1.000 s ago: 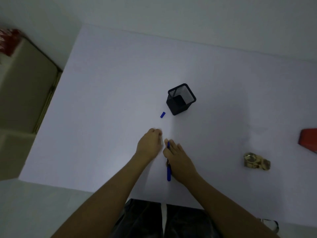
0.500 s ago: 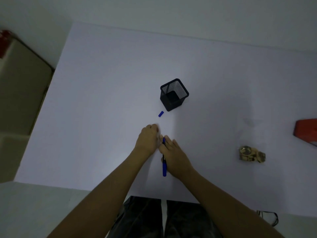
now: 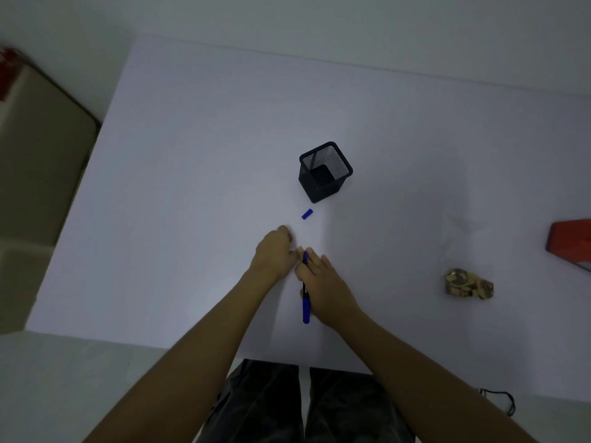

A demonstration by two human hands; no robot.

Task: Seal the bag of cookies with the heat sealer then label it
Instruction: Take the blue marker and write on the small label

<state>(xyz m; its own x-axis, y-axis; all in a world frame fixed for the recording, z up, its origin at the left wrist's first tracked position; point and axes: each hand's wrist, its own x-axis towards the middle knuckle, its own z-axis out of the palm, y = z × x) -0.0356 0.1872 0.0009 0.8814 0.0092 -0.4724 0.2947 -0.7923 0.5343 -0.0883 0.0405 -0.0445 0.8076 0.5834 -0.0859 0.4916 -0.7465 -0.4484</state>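
My right hand [image 3: 323, 282] grips a blue marker pen [image 3: 306, 306] with its tip pointing away from me, near the table's front middle. Pressed against the table just left of the pen tip, my left hand [image 3: 275, 254] has its fingers curled; what lies under it is hidden. The pen's blue cap [image 3: 307, 214] lies loose a little beyond my hands. A clear bag of cookies [image 3: 468, 284] rests at the right. The red heat sealer [image 3: 571, 244] is cut off by the right edge.
A black mesh pen holder [image 3: 324, 172] stands upright beyond the cap. The white table [image 3: 192, 155] ends near my lap. A beige cabinet [image 3: 35, 161] stands to the left. A black cable [image 3: 499, 401] lies on the floor at the lower right.
My hands have stayed together near the table's front; the pen tip has shifted slightly beside my left hand. The view has drifted a little.
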